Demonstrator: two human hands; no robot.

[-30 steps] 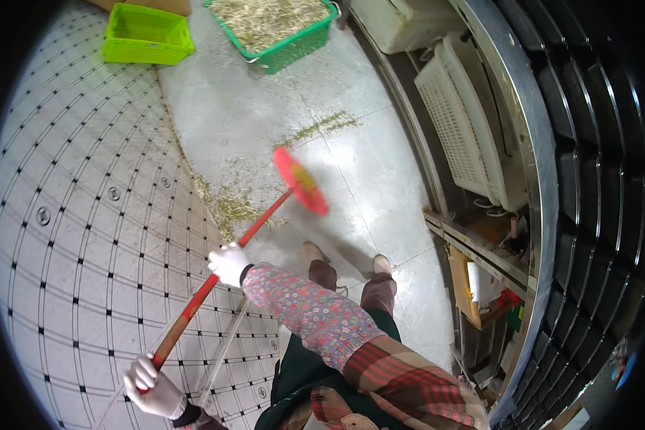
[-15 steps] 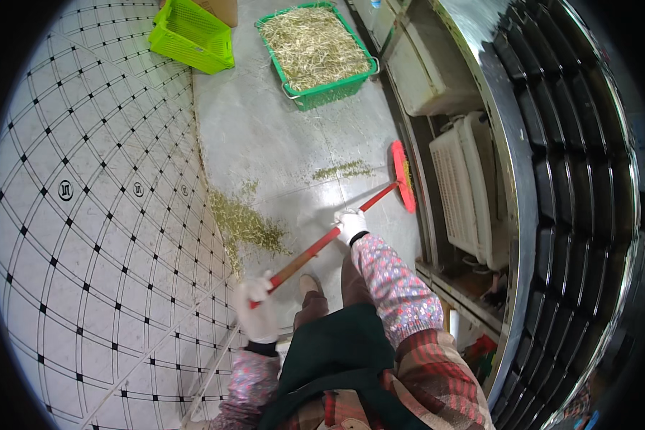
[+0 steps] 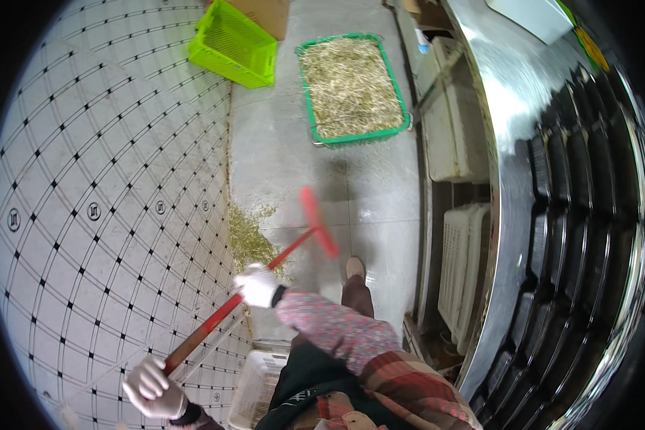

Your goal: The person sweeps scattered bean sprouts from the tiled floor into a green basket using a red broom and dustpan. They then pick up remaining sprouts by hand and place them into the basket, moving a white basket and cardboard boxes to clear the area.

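Observation:
A broom [image 3: 206, 328] with a long red handle and a red head slants across the view. My right hand [image 3: 258, 285], in a white glove, grips the handle partway down. At its upper end, lower left in view, my left hand [image 3: 155, 388], gloved too, closes around the handle. The broom head [image 3: 317, 222] is blurred by motion over the grey floor. Left of it, against the patterned wall, lies a pile of green chopped scraps [image 3: 249, 238].
A green basket [image 3: 358, 136] full of pale shreds stands ahead, with a lime-green crate [image 3: 236, 68] to its left. To the right runs a metal counter [image 3: 512, 215] bearing black trays [image 3: 552, 287], white crates [image 3: 463, 265] beneath. Another white crate [image 3: 244, 401] sits by my left side.
The broom head has swept left from beside the counter toward the scrap pile by the wall. Both hands have moved left with the handle. The strip of scraps mid-floor no longer shows there.

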